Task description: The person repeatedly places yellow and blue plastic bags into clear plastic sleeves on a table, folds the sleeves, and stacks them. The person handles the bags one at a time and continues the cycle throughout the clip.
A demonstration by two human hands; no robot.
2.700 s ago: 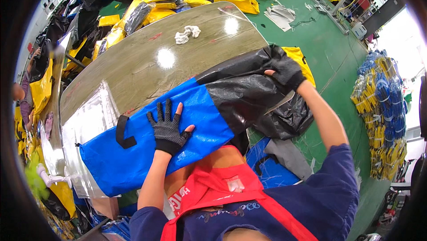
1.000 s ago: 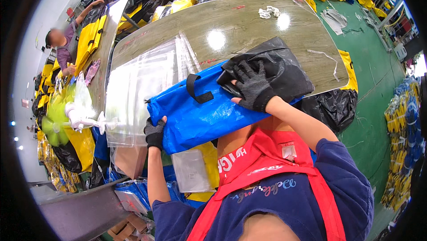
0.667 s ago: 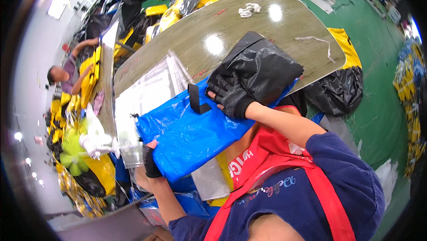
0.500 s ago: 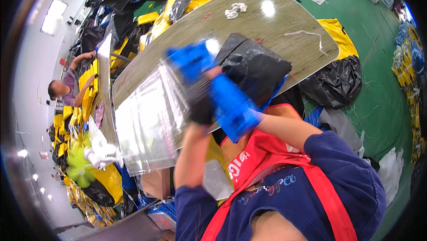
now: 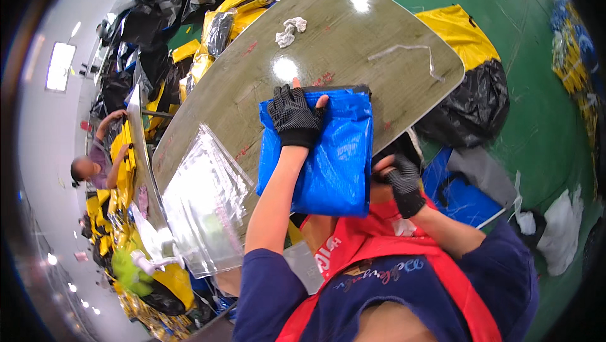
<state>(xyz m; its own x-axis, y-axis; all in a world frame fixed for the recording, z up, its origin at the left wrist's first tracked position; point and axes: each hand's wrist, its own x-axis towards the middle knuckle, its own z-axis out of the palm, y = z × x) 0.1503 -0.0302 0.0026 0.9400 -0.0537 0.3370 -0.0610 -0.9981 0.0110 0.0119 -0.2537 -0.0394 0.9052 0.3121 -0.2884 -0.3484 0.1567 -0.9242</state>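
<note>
A folded blue woven-plastic sheet [image 5: 338, 159], with a black edge showing along its top, lies over the near edge of the table. My left hand [image 5: 295, 114], in a black dotted glove with bare fingertips, rests flat on its upper part, thumb apart. My right hand [image 5: 404, 184], gloved alike, is off the sheet to its right, in front of my red apron [image 5: 404, 225]. Its fingers are curled; what they hold, if anything, is hidden. Left of the sheet, a stack of clear plastic bags [image 5: 202, 200] lies on the table.
On the wood-patterned table [image 5: 353, 32] are a crumpled white scrap [image 5: 290, 31] and a thin strip [image 5: 404, 48]. A yellow-and-black bag [image 5: 467, 89] lies on the green floor beyond the right edge. At far left, a person [image 5: 95, 165] handles yellow material.
The blue and black bundle has been turned and laid down blue side up. My left hand has settled on it; my right hand has come away to the right.
</note>
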